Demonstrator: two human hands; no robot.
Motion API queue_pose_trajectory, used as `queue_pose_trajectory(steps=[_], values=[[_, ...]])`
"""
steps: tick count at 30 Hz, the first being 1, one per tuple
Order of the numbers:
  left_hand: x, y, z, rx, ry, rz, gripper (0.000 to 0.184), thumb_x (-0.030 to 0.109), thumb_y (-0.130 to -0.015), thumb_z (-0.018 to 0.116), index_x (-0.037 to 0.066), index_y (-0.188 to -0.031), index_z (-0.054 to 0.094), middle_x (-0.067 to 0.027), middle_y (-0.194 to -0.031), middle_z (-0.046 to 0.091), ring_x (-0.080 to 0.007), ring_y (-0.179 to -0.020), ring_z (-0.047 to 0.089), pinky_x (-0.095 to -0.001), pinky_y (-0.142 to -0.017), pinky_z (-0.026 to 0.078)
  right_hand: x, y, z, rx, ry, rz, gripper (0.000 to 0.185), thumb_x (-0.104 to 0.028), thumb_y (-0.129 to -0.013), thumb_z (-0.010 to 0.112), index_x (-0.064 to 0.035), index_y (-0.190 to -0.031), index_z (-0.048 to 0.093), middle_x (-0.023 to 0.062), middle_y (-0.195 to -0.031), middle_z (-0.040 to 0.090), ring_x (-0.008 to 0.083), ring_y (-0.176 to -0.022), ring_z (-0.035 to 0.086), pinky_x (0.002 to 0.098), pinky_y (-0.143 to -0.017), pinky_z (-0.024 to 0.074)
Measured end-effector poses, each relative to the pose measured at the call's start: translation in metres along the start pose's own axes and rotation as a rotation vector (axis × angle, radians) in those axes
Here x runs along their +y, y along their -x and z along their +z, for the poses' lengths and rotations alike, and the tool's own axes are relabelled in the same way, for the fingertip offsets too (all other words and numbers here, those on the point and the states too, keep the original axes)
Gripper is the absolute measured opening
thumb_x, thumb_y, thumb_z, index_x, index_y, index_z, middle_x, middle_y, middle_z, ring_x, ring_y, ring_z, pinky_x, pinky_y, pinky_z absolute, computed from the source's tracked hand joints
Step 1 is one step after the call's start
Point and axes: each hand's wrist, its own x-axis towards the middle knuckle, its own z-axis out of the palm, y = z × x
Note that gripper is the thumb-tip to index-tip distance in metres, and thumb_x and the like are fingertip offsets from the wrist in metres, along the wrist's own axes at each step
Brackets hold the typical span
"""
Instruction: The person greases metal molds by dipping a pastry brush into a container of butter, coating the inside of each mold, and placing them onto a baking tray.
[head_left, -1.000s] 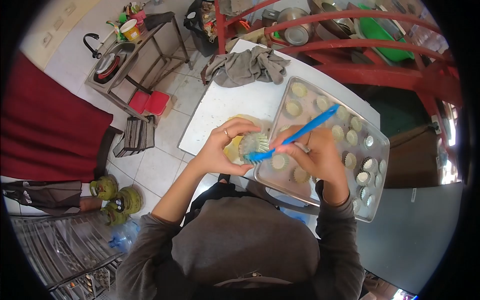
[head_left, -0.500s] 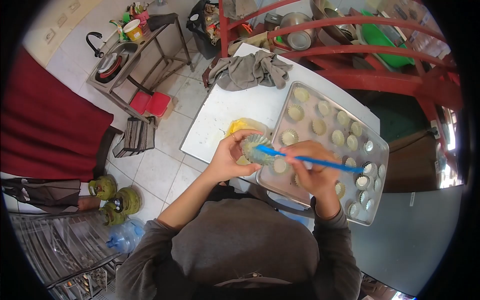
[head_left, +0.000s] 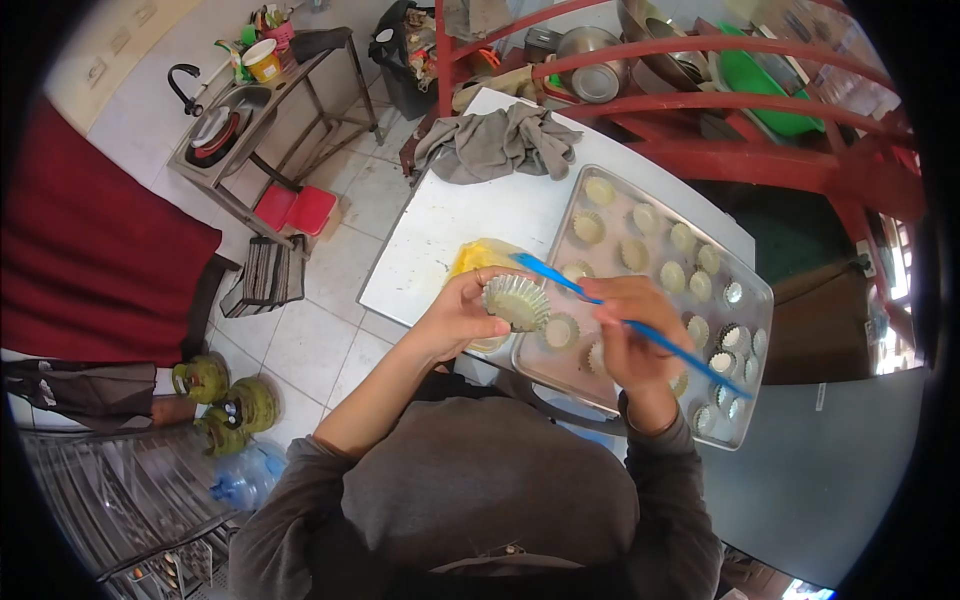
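My left hand grips a fluted metal tart mould, tilted so that its inside shows. In my right hand is a blue brush, held by its handle. The brush head is just above the mould's far rim, apart from it, near a container with yellow stuff, perhaps margarine, which my left hand partly hides. Under my right hand lies a large metal baking tray with several fluted moulds standing on it; some at the right end look smaller and shinier.
A crumpled grey cloth lies at the far side of the white table. Beyond it are a red railing, pots and a green basin. A sink stands at the upper left, gas cylinders at the left.
The brush has lifted out of the mould, its head moving up and away toward the yellow stuff. The mould stays in my left hand, its inside now more exposed.
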Motion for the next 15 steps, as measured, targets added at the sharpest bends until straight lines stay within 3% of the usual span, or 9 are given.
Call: queue_pose_trajectory(steps=[3,6,9,12,13,15], values=[[0.001,0.000,0.003,-0.018,-0.002,0.012,0.065,0.002,-0.069,0.076,-0.003,-0.127,0.048,-0.0107,-0.120,0.057,-0.0170,-0.110,0.056,-0.0312,-0.096,0.045,-0.004,0.001,-0.004,-0.116,-0.041,0.128,0.018,0.010,-0.075,0.067,0.0024,-0.089,0.061,0.0160,-0.088,0.068,0.0299,-0.077,0.067,0.0352,-0.067,0.0524],[0.001,-0.002,0.004,-0.064,-0.010,0.023,0.066,0.004,-0.068,0.077,-0.004,-0.127,0.048,-0.0106,-0.120,0.057,-0.0172,-0.112,0.055,-0.0307,-0.096,0.046,0.009,0.003,0.016,-0.079,0.019,-0.047,0.018,0.010,-0.075,0.067,0.0019,-0.089,0.061,0.0160,-0.088,0.068,0.0289,-0.078,0.067,0.0353,-0.067,0.0522],[0.003,0.000,0.000,-0.049,0.038,0.011,0.067,0.004,-0.068,0.077,-0.005,-0.127,0.047,-0.0099,-0.121,0.057,-0.0179,-0.113,0.055,-0.0315,-0.097,0.045,-0.001,0.001,0.006,0.047,-0.033,0.072,0.017,0.009,-0.075,0.068,0.0013,-0.089,0.061,0.0158,-0.088,0.068,0.0294,-0.080,0.067,0.0356,-0.068,0.0522],[0.001,-0.001,-0.001,-0.061,0.009,0.031,0.070,0.006,-0.066,0.078,-0.006,-0.127,0.047,-0.0101,-0.121,0.057,-0.0186,-0.113,0.055,-0.0327,-0.098,0.045,-0.004,-0.001,0.000,-0.149,-0.144,0.156,0.015,0.007,-0.076,0.068,0.0011,-0.089,0.061,0.0158,-0.089,0.068,0.0296,-0.081,0.067,0.0353,-0.069,0.0523],[0.001,-0.001,-0.003,-0.084,-0.022,0.034,0.070,0.006,-0.066,0.078,-0.006,-0.127,0.047,-0.0104,-0.121,0.057,-0.0188,-0.113,0.055,-0.0331,-0.098,0.045,-0.003,-0.006,0.007,-0.245,-0.006,0.054,0.014,0.006,-0.078,0.067,0.0011,-0.089,0.062,0.0156,-0.087,0.068,0.0291,-0.081,0.067,0.0358,-0.069,0.0524],[-0.002,0.000,-0.005,-0.109,-0.032,0.020,0.072,0.007,-0.064,0.079,-0.006,-0.127,0.047,-0.0107,-0.122,0.057,-0.0191,-0.112,0.055,-0.0333,-0.098,0.044,0.005,-0.004,0.017,-0.134,-0.027,0.031,0.013,0.006,-0.078,0.067,0.0012,-0.089,0.062,0.0151,-0.087,0.068,0.0286,-0.080,0.067,0.0359,-0.069,0.0523]])
